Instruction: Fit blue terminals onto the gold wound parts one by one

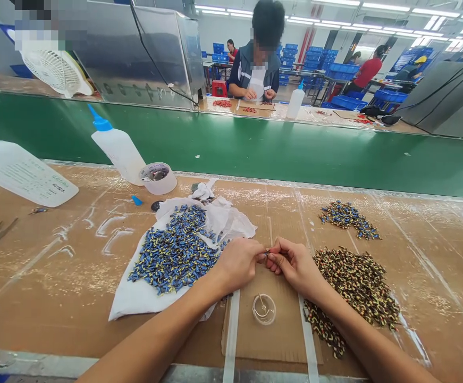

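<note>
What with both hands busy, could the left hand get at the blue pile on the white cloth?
Probably yes. The left hand lies beside the blue pile on the white cloth, nothing between them; but its fingers pinch a small part with the right hand.
</note>
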The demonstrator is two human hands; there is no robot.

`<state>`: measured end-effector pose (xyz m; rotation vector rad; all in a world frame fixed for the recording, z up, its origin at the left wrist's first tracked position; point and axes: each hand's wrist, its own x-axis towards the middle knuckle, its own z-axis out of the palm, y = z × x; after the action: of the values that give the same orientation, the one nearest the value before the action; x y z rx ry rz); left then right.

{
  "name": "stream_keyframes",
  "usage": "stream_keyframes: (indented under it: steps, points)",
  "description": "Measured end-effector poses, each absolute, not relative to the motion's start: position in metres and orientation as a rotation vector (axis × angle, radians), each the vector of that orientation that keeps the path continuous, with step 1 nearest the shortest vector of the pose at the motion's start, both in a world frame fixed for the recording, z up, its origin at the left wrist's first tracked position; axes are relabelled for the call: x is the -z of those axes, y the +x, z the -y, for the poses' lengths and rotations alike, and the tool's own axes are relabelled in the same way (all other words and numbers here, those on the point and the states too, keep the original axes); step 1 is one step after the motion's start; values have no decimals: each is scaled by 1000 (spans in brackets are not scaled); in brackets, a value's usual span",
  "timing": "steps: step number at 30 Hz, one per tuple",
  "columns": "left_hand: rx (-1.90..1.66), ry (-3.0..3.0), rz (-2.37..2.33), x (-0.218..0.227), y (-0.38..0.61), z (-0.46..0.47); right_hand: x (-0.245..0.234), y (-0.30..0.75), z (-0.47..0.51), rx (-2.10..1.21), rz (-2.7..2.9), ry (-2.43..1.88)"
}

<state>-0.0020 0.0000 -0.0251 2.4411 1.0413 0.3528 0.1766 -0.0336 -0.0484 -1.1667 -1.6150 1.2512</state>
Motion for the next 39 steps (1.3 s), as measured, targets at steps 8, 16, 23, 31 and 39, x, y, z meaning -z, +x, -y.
stream_keyframes:
  steps: [8,16,23,31,39]
  points:
    - [-407,2367,-1018,21,-6,-4,43,183,25,-1512,1408,-1092]
    - [-433,2331,-969,22,-8,-8,47,180,28,-1467,1409,-1119]
    - [-458,2304,-1126,25,-1,0,50,175,34,-1323,1533,-1169]
    - [-424,2220,-1162,21,1,4,47,170,35,-1217,1605,-1235]
    - [-394,2185,-1129,23,0,3,46,169,35,-1158,1680,-1275]
